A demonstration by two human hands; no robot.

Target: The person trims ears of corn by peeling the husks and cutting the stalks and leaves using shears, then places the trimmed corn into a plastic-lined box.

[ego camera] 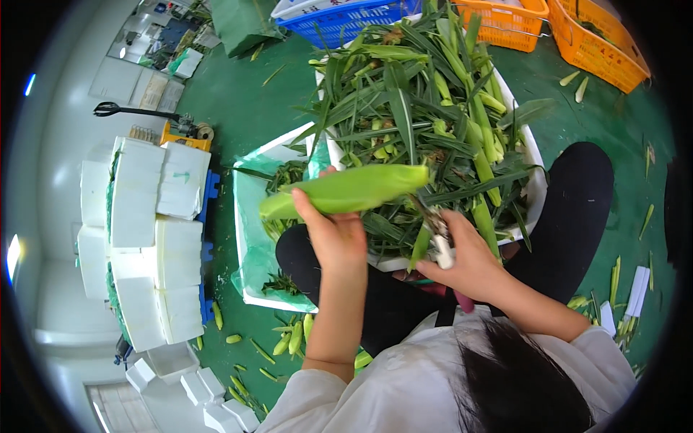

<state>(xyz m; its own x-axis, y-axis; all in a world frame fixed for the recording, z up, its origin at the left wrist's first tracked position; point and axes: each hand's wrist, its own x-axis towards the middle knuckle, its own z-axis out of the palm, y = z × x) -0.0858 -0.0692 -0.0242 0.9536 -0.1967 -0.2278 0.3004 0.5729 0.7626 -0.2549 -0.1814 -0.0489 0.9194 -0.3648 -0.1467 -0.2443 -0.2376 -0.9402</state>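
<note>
My left hand (335, 233) grips a green ear of corn in its husk (352, 189), thumb over its near side. The ear lies roughly level across the view, its cut pale end to the right. In my right hand (468, 257) are pruning shears (441, 243) with a white handle, their blades partly blurred and just below the ear's right end. A strip of green husk (420, 246) hangs beside the shears; whether my fingers pinch it I cannot tell. Before me stands a white foam box (536, 162), heaped with corn leaves and husks (400, 103).
To the left, a foam box lined with green plastic film (249, 216) holds ears and leaves. Stacked foam boxes (135, 189) stand on a blue pallet (207, 249) near a pallet jack (187, 130). Blue (346, 21) and orange crates (601, 48) stand beyond. Husk scraps litter the green floor (243, 92).
</note>
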